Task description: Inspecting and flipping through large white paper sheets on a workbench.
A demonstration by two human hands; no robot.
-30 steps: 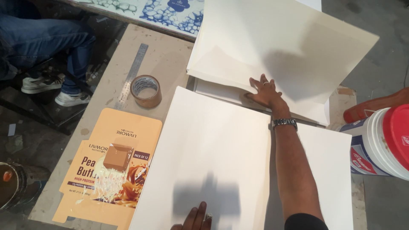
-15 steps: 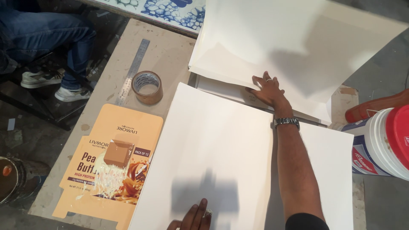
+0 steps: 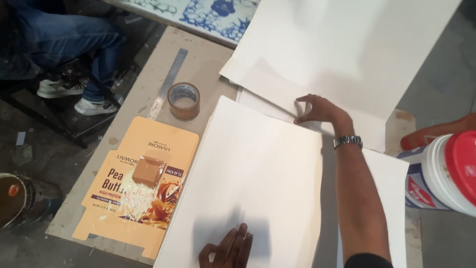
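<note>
The large white sheet (image 3: 258,183) lies flat across the near half of the table (image 3: 208,54), overlapping more white sheets (image 3: 342,59) toward the far right corner. Aligning it cleanly probably calls for steady downward pressure near its edge while the far edge is squared. The right hand (image 3: 320,110), fingers loosely curled, touches the sheets at the far edge. The left hand (image 3: 229,249) presses on the near edge, fingers together.

Tape roll (image 3: 184,100) left of sheets (image 3: 253,183)
</note>
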